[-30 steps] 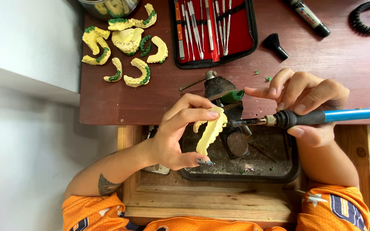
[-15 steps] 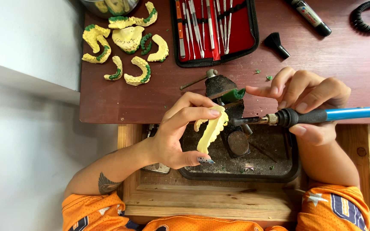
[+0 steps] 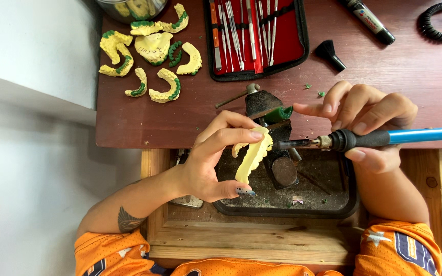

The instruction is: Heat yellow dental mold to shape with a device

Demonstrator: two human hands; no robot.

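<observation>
Cast and heated tool meeting over the tray.
Left hand (image 3: 208,166) is pinching the yellow cast (image 3: 253,159) on edge between thumb and fingers (image 3: 239,134), likely exposing its rim to the tip. Right hand (image 3: 367,125) is wrapping the blue-handled tool (image 3: 374,138) pen-style, fingers closed, tip beside the cast, above the tray (image 3: 333,207).

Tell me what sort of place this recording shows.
Most likely a dental-lab workbench. The left hand holds a yellow dental cast, the right hand a blue-handled heated tool. More yellow-and-green casts and a red case of metal instruments lie on the wooden bench.
</observation>
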